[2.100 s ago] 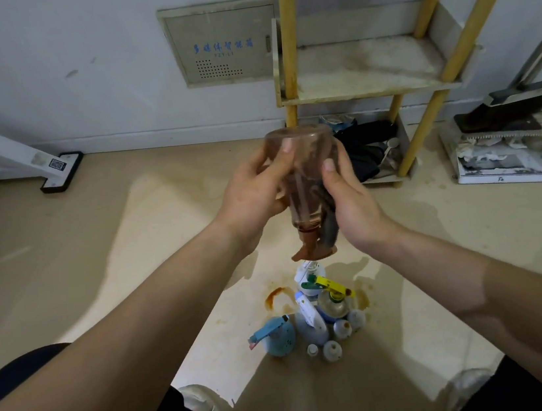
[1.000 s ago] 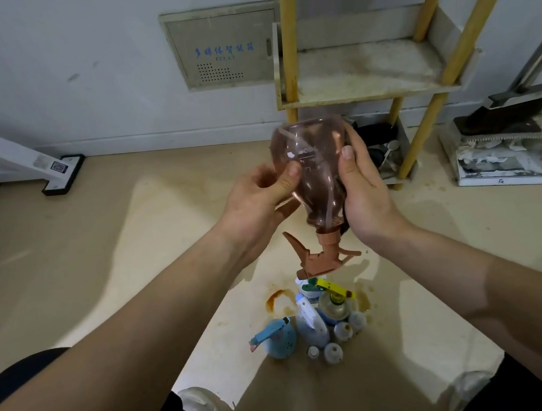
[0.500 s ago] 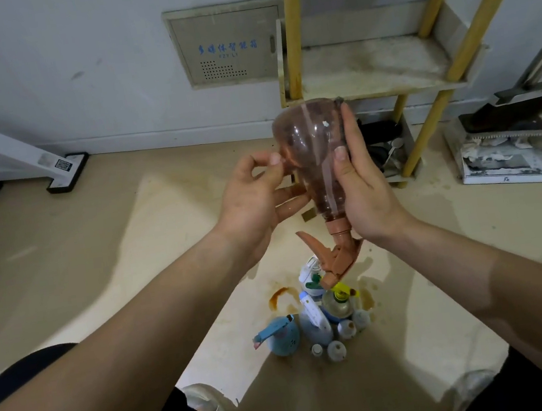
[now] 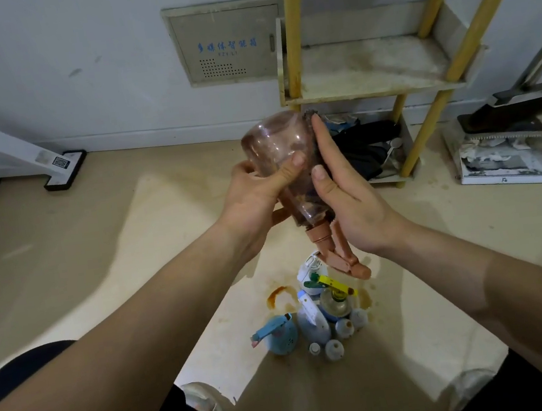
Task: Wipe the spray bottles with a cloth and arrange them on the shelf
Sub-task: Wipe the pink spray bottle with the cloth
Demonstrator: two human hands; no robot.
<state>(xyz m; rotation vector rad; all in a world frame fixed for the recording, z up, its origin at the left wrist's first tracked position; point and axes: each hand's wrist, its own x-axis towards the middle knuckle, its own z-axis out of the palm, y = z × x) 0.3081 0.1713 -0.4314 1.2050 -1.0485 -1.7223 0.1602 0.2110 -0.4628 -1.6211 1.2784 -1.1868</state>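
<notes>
Pink spray bottle upside down mid-frame, left hand curled round it with the thumb across. Right hand, fingers straight and together, presses a dark cloth against its side.

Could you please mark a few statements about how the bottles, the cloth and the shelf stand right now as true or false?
1. The pink spray bottle is held with its trigger head pointing down. True.
2. The left hand hangs free of the bottle. False: it grips the bottle's body, with the thumb across the front.
3. The right hand presses a dark cloth against the bottle's side. True.
4. The other bottles stand on the shelf. False: they are clustered on the floor below the hands.
</notes>
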